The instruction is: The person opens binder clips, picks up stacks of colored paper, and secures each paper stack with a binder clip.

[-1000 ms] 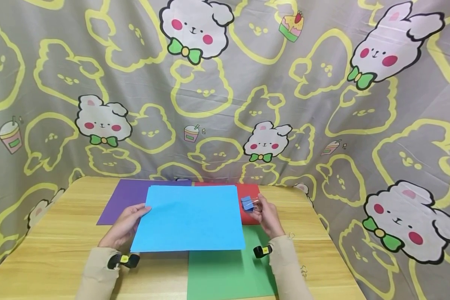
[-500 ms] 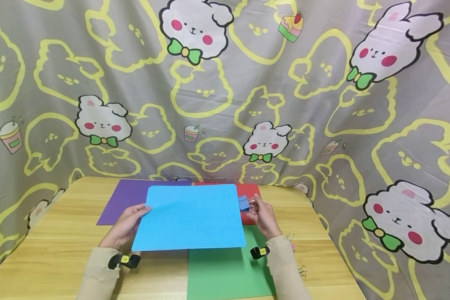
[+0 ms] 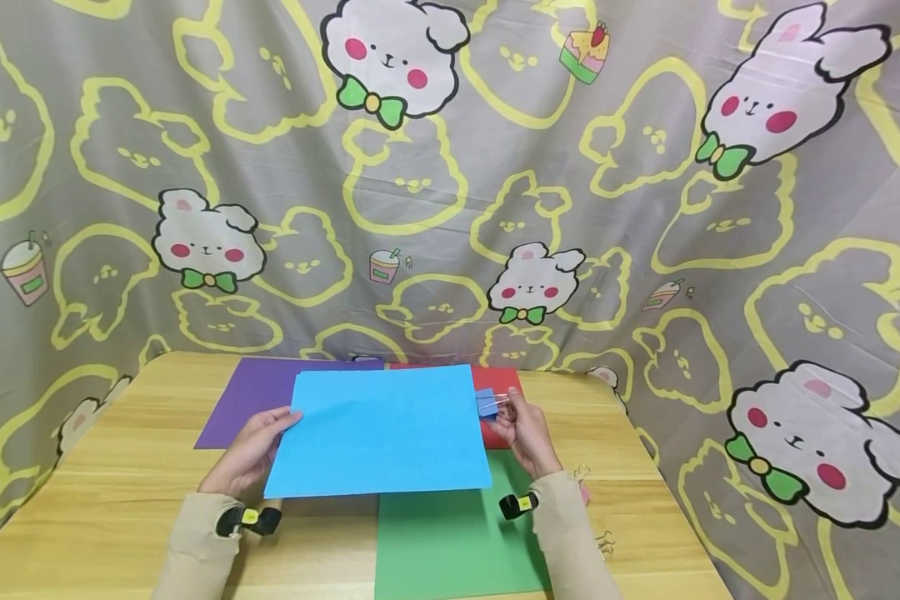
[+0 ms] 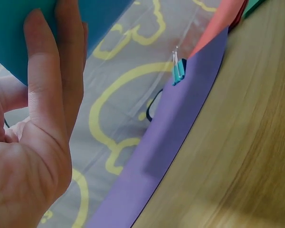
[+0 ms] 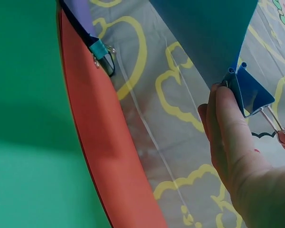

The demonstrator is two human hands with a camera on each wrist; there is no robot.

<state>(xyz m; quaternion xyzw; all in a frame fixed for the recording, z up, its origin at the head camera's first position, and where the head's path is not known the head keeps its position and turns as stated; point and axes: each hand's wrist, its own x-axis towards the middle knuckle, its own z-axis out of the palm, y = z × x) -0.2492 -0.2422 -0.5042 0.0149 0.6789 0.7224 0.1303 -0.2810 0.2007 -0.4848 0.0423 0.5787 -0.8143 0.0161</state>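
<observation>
Blue paper point(image 3: 378, 433) is held up over the table, tilted toward the head camera; a second edge peeks out at its upper left corner. My left hand point(image 3: 249, 454) grips the left edge, thumb on top and fingers underneath. At the right edge, my right hand point(image 3: 527, 433) pinches a blue binder clip point(image 3: 486, 405) by its wire handles. In the right wrist view the clip point(image 5: 252, 92) is spread, its mouth right at the paper's edge. The fingers point(image 5: 230, 114) of the right hand lie along the clip's underside.
Purple paper point(image 3: 228, 408), red paper point(image 3: 506, 382) and green paper point(image 3: 457, 550) lie on the wooden table point(image 3: 105, 467). A teal binder clip point(image 4: 178, 72) joins the purple and red ones. More binder clips point(image 3: 605, 543) lie beside the right forearm. A patterned curtain point(image 3: 435, 325) hangs behind.
My right hand has brought the blue binder clip leftward to the paper's right edge. The paper's near edge has risen slightly; my left hand keeps its grip.
</observation>
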